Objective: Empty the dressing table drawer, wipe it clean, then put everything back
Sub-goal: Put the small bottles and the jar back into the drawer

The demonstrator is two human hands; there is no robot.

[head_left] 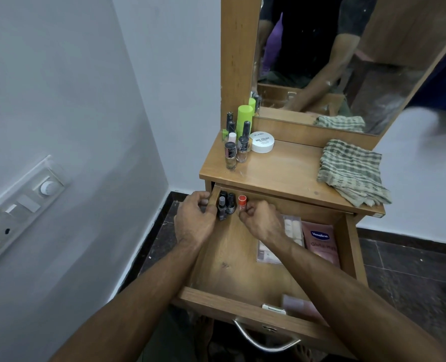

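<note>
The wooden drawer (224, 296) of the dressing table is pulled out below the tabletop (282, 173). In its far left corner stand two dark nail polish bottles (226, 206) and a red-capped bottle (242, 201). My left hand (194, 220) curls round the dark bottles at the drawer's left wall. My right hand (261, 222) pinches the red-capped bottle. A pink Vaseline sachet (321, 242) and a clear pack of white pieces (293, 228) lie at the drawer's right side. A checked cloth (352, 171) lies folded on the tabletop.
Several nail polish bottles (236, 150), a green bottle (244, 118) and a white nail polish remover tub (262, 142) stand at the tabletop's back left. A mirror (334, 61) rises behind. A wall with a switchboard (20, 207) is to the left. The drawer's metal handle (263, 340) faces me.
</note>
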